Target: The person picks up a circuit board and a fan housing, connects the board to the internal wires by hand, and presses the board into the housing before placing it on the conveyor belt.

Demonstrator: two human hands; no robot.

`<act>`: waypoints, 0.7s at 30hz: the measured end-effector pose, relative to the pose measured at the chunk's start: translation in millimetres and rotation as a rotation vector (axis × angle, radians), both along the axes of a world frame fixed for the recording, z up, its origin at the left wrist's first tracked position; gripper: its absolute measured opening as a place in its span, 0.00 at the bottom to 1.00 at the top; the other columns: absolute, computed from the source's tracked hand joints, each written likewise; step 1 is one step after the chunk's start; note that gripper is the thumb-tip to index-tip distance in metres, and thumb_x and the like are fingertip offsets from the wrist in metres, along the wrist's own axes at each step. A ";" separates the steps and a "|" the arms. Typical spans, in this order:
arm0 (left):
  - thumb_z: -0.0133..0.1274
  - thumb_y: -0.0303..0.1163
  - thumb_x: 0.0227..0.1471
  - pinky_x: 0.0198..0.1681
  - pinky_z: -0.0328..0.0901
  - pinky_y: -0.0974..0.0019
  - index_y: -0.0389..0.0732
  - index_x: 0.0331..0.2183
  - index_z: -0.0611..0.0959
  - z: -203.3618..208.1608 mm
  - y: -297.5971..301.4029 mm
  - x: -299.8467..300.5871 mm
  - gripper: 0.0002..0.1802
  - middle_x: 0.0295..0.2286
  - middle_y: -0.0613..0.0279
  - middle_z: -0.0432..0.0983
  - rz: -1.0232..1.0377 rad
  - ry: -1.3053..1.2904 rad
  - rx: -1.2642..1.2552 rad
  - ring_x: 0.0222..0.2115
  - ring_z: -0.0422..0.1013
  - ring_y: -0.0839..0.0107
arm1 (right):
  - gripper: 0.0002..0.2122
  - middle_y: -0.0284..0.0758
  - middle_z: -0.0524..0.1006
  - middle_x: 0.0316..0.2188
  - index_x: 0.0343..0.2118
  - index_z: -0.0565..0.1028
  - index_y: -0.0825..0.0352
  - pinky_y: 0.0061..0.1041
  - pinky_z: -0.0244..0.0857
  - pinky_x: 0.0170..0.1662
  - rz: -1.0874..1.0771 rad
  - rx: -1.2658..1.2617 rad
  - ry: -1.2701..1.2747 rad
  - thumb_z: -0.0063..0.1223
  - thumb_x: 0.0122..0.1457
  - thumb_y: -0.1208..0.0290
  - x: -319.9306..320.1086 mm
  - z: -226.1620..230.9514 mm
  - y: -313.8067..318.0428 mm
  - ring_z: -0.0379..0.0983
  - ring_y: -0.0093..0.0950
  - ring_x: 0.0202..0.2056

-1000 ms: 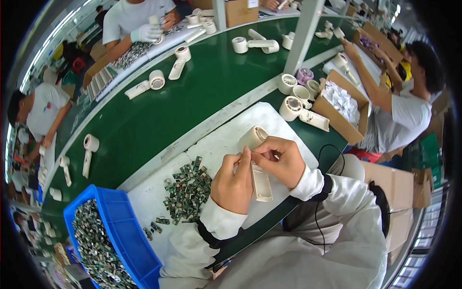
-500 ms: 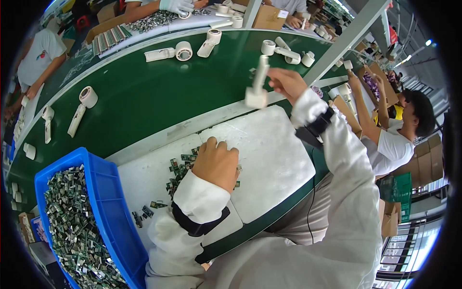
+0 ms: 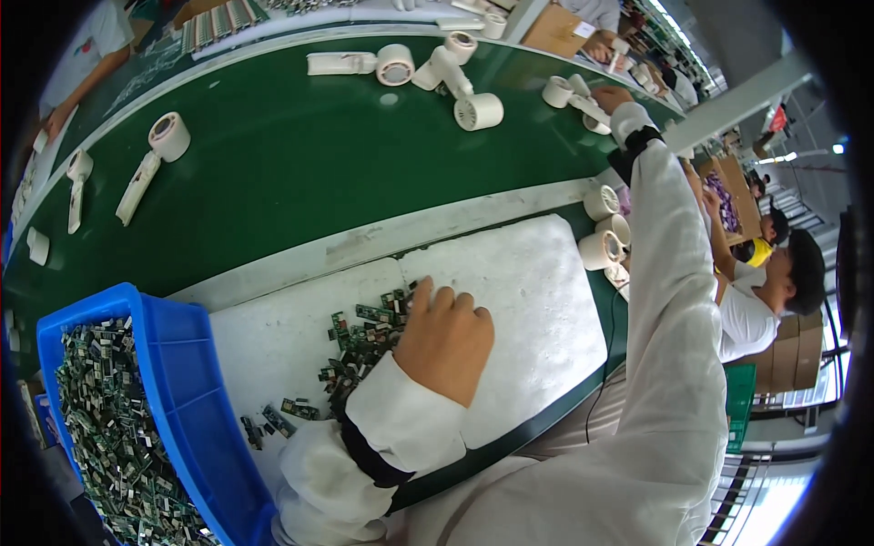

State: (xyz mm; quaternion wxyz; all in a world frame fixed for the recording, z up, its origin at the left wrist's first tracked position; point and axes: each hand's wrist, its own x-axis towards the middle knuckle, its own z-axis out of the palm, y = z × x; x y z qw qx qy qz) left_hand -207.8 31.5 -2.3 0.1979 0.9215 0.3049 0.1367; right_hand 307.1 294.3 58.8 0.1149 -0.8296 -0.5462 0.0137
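My left hand [image 3: 446, 344] rests on the white foam board [image 3: 533, 300], fingers curled down beside a heap of small green circuit boards [image 3: 360, 350]. Its fingertips are hidden, so whatever it may hold does not show. Stretched far out over the green belt [image 3: 300, 173], my right hand [image 3: 614, 98] closes on one of the white handheld fans [image 3: 592, 111] lying at the belt's right end. Another white handheld fan [image 3: 478, 111] lies on the belt with its round grille facing me, its handle against a neighbouring fan.
A blue bin [image 3: 173, 382] full of small circuit boards stands at the left. More white fan housings [image 3: 601, 250] sit right of the foam board. A grey metal post [image 3: 737, 105] slants beyond my right arm. A co-worker [image 3: 760, 291] sits at the right; others work across the belt.
The fan that my right hand held up is now down on the belt. That hand has moved farther out to the right-end fans. My left hand has shifted slightly right of the board heap.
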 end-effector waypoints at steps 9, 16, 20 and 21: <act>0.52 0.23 0.46 0.61 0.54 0.47 0.38 0.28 0.80 0.1 3.0 5.1 0.03 0.25 0.57 0.77 0.093 -0.082 -0.054 0.36 0.72 0.59 | 0.18 0.40 0.82 0.38 0.44 0.80 0.64 0.30 0.69 0.47 0.445 0.292 0.075 0.50 0.62 0.55 -179.0 -64.0 107.2 0.78 0.33 0.39; 0.57 0.29 0.36 0.35 0.70 0.51 0.36 0.22 0.81 -37.2 -5.1 44.9 0.07 0.22 0.48 0.76 0.022 -0.401 0.047 0.25 0.75 0.51 | 0.15 0.38 0.80 0.33 0.40 0.79 0.64 0.28 0.69 0.41 0.466 0.124 -0.145 0.48 0.64 0.58 -64.8 -78.9 137.6 0.76 0.31 0.35; 0.56 0.27 0.33 0.33 0.71 0.51 0.34 0.20 0.82 -17.1 -2.4 11.6 0.07 0.21 0.46 0.76 0.071 -0.210 0.042 0.25 0.75 0.48 | 0.14 0.37 0.78 0.32 0.39 0.78 0.64 0.28 0.68 0.40 0.464 0.033 -0.135 0.48 0.64 0.58 -105.5 -117.9 163.9 0.74 0.30 0.33; 0.56 0.26 0.32 0.32 0.72 0.51 0.34 0.20 0.82 -15.0 -3.4 8.2 0.06 0.21 0.45 0.76 0.025 -0.156 -0.043 0.26 0.75 0.47 | 0.14 0.36 0.78 0.31 0.39 0.78 0.64 0.27 0.68 0.39 0.465 0.036 -0.130 0.48 0.64 0.58 -116.1 -113.6 164.4 0.74 0.29 0.33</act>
